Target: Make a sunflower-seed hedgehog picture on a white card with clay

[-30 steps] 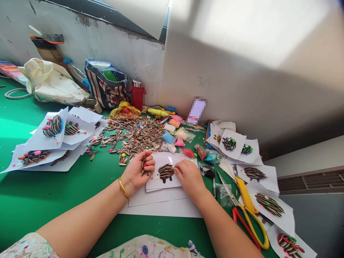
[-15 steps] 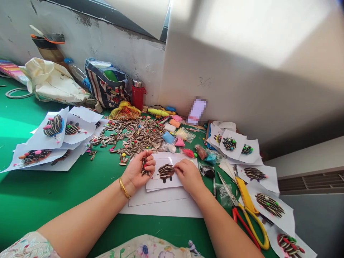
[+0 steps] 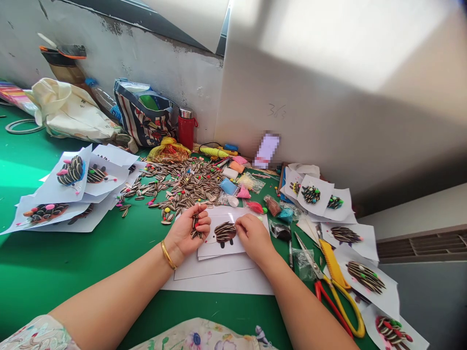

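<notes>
Several striped sunflower seeds (image 3: 196, 227) lie in my left hand (image 3: 185, 230), whose fingers curl loosely around them. Below and between my hands, a white paper sheet (image 3: 215, 251) carries a brown hedgehog figure (image 3: 225, 233) with sunflower seeds stuck on its back and small dark feet. At the figure's right edge, my right hand (image 3: 255, 236) has its thumb and fingertips pinched together. Whatever is in that pinch is hidden. More white sheets (image 3: 226, 284) lie beneath on the green table.
A big pile of sunflower seeds (image 3: 189, 182) spreads behind my hands, beside coloured clay packets (image 3: 228, 186). Finished hedgehog sheets lie left (image 3: 65, 214) and right (image 3: 372, 287). Scissors (image 3: 341, 304) and a yellow cutter (image 3: 332, 262) rest at right. A red bottle (image 3: 186, 130) stands at the back.
Almost nothing differs. My right hand stays at the figure's edge, and my left hand keeps its seeds. The view has shifted very slightly.
</notes>
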A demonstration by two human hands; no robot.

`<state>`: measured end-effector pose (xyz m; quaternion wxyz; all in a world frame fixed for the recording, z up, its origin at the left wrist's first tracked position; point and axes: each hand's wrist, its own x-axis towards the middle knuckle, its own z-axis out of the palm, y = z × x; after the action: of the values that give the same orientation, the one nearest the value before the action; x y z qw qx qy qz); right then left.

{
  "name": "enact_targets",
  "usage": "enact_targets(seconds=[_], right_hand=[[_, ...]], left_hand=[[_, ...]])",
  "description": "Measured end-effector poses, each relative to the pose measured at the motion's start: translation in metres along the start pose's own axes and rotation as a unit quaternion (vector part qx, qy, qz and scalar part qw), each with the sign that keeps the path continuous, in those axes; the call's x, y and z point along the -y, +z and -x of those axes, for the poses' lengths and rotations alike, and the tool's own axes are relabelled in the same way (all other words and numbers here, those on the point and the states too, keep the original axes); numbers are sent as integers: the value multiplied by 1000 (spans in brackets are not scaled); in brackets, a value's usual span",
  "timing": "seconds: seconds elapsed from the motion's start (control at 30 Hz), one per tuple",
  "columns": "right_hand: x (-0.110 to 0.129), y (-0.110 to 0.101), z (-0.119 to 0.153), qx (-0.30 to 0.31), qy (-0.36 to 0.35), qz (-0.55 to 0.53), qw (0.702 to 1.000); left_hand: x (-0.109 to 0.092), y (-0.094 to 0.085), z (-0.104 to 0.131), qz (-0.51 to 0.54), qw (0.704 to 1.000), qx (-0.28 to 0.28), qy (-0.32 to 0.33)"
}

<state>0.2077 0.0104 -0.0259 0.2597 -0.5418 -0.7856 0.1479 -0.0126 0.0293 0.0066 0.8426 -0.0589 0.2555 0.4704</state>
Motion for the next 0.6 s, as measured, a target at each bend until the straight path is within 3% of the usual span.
enact_targets(seconds=[0.6], right_hand=[[1,-3,-1,12,4,44,999]], left_hand=[[0,2,2,4,1000,1,-1]])
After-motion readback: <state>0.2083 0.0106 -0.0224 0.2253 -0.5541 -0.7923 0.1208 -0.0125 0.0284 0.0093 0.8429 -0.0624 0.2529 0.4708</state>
